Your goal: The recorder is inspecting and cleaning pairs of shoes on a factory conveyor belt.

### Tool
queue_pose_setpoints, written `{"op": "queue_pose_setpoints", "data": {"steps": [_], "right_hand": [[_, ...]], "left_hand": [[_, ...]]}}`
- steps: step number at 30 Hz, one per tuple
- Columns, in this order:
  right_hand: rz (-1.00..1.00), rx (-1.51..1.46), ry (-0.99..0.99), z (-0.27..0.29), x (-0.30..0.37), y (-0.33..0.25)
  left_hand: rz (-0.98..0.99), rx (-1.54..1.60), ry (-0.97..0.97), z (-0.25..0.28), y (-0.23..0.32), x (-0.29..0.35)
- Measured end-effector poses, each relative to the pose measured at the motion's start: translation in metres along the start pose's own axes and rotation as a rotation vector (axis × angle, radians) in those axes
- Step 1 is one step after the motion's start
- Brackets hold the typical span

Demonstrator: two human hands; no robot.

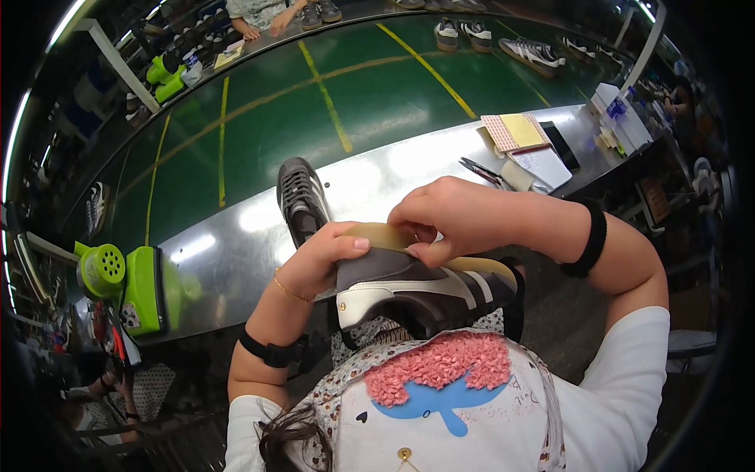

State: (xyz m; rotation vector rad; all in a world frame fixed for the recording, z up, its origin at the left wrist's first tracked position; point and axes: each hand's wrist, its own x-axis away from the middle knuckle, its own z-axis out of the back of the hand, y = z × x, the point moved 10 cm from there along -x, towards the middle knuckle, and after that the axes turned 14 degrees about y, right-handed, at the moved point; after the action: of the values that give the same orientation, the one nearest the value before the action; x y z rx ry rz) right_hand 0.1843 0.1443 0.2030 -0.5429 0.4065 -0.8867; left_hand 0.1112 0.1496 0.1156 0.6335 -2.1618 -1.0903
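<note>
A dark brown sneaker with white stripes, a white heel tab and a grey heel panel lies on its side above my lap, tan gum sole turned up and away from me. My left hand is wrapped around its heel end, thumb pressed on the sole's edge. Fingers bent in a pinch, my right hand touches the sole edge near the heel; anything small between the fingertips is hidden. A second dark sneaker, laced, rests on the metal bench just beyond my left hand.
Past the metal bench runs a green conveyor belt with yellow lines, carrying more sneakers. A lime-green device stands at left. Pens, notepads and a white box lie right. Another person's hands are opposite.
</note>
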Motion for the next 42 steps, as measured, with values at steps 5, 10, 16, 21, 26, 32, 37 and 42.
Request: {"op": "queue_pose_setpoints", "data": {"steps": [5,10,16,21,26,32,37,42], "right_hand": [[0.024,-0.004,0.053,0.005,-0.001,0.008],[-0.088,-0.136,0.189,0.012,0.002,0.069],[-0.461,0.244,0.625,0.060,0.085,0.246],[-0.862,0.294,0.959,0.115,0.184,0.355],[-1.038,0.371,1.001,0.139,0.206,0.416],[-1.025,0.493,0.887,0.161,0.184,0.453],[-0.973,0.572,0.813,0.173,0.167,0.494],[-0.938,0.735,0.627,0.174,0.130,0.524]], "left_hand": [[0.007,0.030,-0.059,0.000,0.000,-0.003],[-0.090,0.041,0.049,0.021,0.002,-0.010],[-0.385,0.088,0.299,0.069,0.023,0.000],[-0.516,0.073,0.513,0.090,0.026,0.010],[-0.521,0.166,0.666,0.108,0.018,0.007],[-0.495,0.253,0.659,0.110,0.017,-0.004],[-0.515,0.238,0.704,0.105,0.020,-0.001],[-0.530,0.211,0.810,0.116,0.017,0.018]]}}
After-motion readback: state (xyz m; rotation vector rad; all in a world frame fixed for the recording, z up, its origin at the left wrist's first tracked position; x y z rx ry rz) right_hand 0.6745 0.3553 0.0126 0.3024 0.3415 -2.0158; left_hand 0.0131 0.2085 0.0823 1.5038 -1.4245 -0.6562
